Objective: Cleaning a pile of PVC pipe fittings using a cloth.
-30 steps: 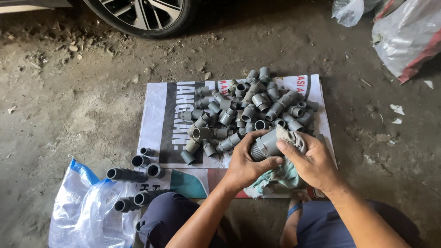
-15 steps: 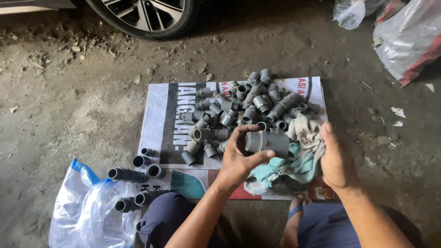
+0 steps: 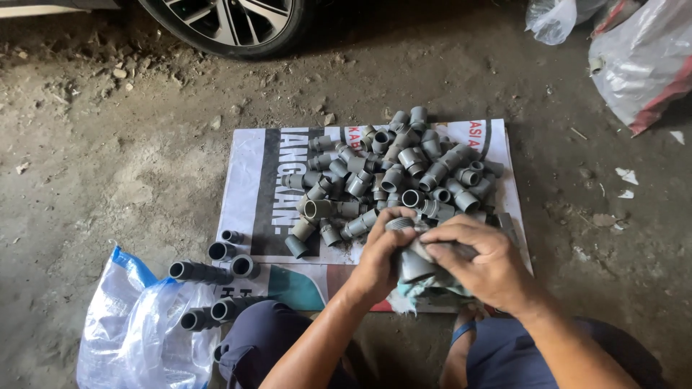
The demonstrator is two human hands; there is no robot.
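Grey pipe fitting (image 3: pixel 404 241) now stands upright between both hands, in front of the pile of fittings (image 3: pixel 393 173). Half a second ago the right hand (image 3: pixel 479 266) was open and away; now it is closed again, pressing the rag (image 3: pixel 425 288) on the fitting. The left hand (image 3: pixel 382 259) grips it, so wiping continues.

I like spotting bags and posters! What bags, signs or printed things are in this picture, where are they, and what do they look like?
Printed banner: flat on the dirt under the grey pipe fittings; rectangular, white with black, red and teal.
Clear plastic bag: bottom left by the person's knee; crumpled, with a blue edge.
Plastic sack: top right corner; whitish and see-through, with a red stripe.
Small clear bag: top edge, beside the sack; crumpled.
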